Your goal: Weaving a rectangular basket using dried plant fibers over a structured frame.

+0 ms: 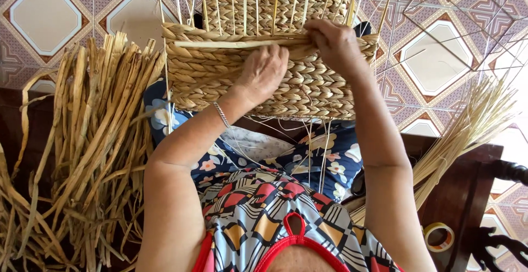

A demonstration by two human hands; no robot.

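A half-woven straw basket (220, 74) rests on my lap, its thin pale upright stakes (245, 5) rising from the braided wall. My left hand (264, 71) presses flat against the basket's woven side, fingers closed on the top row of weave. My right hand (335, 41) grips the rim further right, pinching a flat straw strand (231, 44) that lies horizontally along the top edge. A thin bracelet (221, 114) circles my left wrist.
A big pile of dried flat straw (82, 156) lies at the left. A bundle of thin pale stakes (467, 129) leans at the right over a dark wooden chair (467, 189) bearing a roll of tape (439, 237). Patterned tile floor (440, 57) lies beyond.
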